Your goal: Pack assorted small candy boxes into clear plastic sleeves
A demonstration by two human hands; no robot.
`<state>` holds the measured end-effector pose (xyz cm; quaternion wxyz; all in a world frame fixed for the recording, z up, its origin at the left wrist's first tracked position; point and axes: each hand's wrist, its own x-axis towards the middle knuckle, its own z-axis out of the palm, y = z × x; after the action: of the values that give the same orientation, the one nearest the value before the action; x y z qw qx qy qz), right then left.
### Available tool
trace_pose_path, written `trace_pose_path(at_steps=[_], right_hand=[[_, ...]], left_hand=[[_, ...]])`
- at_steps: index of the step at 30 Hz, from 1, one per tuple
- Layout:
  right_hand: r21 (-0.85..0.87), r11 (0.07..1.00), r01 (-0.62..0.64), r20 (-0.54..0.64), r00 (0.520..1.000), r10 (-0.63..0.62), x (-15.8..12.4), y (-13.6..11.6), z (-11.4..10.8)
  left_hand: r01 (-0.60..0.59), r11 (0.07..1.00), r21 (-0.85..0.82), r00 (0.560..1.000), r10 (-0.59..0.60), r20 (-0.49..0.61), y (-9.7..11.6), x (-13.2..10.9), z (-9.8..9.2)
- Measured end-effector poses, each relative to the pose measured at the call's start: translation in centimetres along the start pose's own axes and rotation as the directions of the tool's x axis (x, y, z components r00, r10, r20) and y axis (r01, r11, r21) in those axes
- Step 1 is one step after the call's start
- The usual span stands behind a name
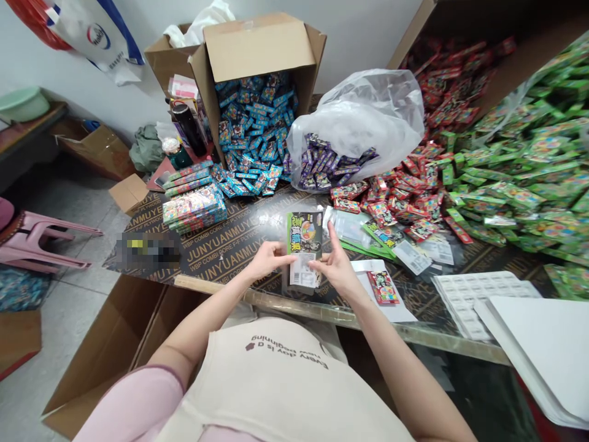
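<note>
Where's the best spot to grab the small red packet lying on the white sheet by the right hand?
Take the small red packet by its long edges, from above, with the right hand, which is nearest. It lies flat and thin on the white sheet, so getting under it looks harder.
</note>
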<state>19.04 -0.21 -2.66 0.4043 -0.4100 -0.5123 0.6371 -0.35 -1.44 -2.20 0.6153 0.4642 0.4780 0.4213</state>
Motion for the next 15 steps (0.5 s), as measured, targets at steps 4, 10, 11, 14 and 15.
trace_pose_path(at_steps=[4,10,11,14,15], right_hand=[[0.005,0.999,-0.040,0.030,0.999,0.040,0.2,0.7,-0.5],[0.016,0.987,0.161,-0.148,0.977,-0.157,1.7,-0.9,0.3],[-0.007,0.979,0.202,-0.206,0.958,-0.199,1.9,-1.4,0.7],[-0.077,0.963,0.258,-0.301,0.915,-0.269,1.8,-2.3,2.4],[-0.089,0.962,0.260,-0.311,0.910,-0.275,1.6,-2.4,3.1]], left_hand=[[0.000,1.000,-0.003,0.998,0.000,-0.059,-0.9,0.5,-0.4],[-0.040,0.999,0.019,0.999,0.039,0.035,-1.4,0.6,0.7],[-0.037,0.999,-0.018,0.998,0.038,0.044,-1.3,0.5,1.3],[-0.101,0.966,-0.239,0.979,0.054,-0.195,-0.4,0.1,3.6],[-0.144,0.943,-0.299,0.946,0.043,-0.321,0.0,0.1,4.4]])
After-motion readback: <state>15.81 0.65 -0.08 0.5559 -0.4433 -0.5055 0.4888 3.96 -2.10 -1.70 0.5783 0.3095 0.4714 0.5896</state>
